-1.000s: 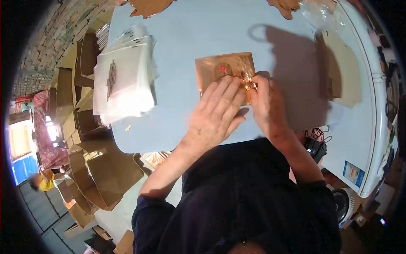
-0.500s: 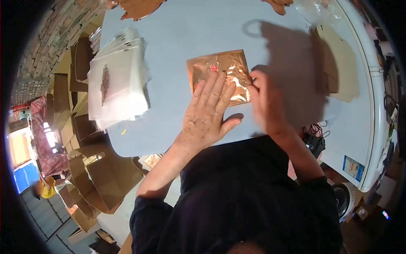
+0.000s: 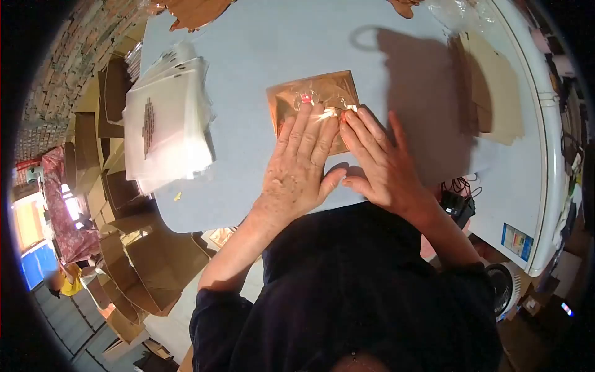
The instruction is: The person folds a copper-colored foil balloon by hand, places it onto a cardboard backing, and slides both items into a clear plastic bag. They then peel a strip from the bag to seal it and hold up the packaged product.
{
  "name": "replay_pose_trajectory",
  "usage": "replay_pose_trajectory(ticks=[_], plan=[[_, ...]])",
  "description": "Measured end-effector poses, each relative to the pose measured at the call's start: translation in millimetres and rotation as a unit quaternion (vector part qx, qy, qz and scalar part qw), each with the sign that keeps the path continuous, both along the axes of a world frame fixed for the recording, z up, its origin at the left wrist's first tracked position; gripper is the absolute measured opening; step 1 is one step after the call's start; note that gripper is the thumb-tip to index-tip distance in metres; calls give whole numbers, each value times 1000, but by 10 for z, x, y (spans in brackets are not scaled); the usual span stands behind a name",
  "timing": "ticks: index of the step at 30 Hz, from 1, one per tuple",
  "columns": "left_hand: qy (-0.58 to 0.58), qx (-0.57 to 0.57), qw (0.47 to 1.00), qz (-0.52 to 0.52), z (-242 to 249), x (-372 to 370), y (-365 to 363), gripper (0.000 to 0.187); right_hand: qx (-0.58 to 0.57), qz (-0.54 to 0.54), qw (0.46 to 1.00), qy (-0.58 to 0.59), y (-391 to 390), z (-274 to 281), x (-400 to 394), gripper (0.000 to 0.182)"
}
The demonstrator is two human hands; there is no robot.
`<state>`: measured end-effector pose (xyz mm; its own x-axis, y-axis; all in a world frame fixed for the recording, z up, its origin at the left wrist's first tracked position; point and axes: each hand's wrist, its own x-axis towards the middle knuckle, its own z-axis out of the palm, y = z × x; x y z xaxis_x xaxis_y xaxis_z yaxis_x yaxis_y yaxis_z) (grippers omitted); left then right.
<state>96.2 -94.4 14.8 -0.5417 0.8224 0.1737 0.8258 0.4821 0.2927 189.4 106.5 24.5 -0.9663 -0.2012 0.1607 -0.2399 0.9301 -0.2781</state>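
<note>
A flat, square, copper-brown packet in shiny clear plastic (image 3: 334,85) lies on the pale table (image 3: 248,43), slightly turned. My left hand (image 3: 294,161) rests flat on its left and lower part, fingers stretched out. Beside it, my right hand (image 3: 387,164) lies with its fingertips on the packet's right side, fingers extended and little finger apart. Both thumbs point toward each other below the packet's lower edge. Much of the packet's lower half is hidden under the hands.
A fanned stack of clear plastic bags (image 3: 170,118) lies at the table's left. Tan flat sheets (image 3: 499,93) are at the right, partly in shadow. Brown pieces (image 3: 195,11) sit at the far edge. Open cardboard boxes (image 3: 164,263) stand on the left, and a person in yellow (image 3: 71,280) is beyond.
My right hand has moved from the packet's right edge onto its surface, its curled fingers now straightened. My left hand has stayed flat on the packet. The whole view has shifted slightly.
</note>
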Motion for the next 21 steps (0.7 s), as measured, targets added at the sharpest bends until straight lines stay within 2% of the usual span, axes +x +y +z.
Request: replay_pose_trajectory(ticks=[8,14,17,21], plan=[[6,22,1000,2,-30,-11,-13,83,-12,-5,1000,-16,-18,4,-34,85],[-1,27,1000,-1,143,-11,1,81,5,-2,1000,-5,-12,-32,-24,86],[15,-5,1000,-6,174,-63,63,80,0,-2,1000,-9,-29,-29,-30,87],[11,18,1000,-4,-38,-174,66,80,-2,4,1000,-24,-8,2,-16,87]])
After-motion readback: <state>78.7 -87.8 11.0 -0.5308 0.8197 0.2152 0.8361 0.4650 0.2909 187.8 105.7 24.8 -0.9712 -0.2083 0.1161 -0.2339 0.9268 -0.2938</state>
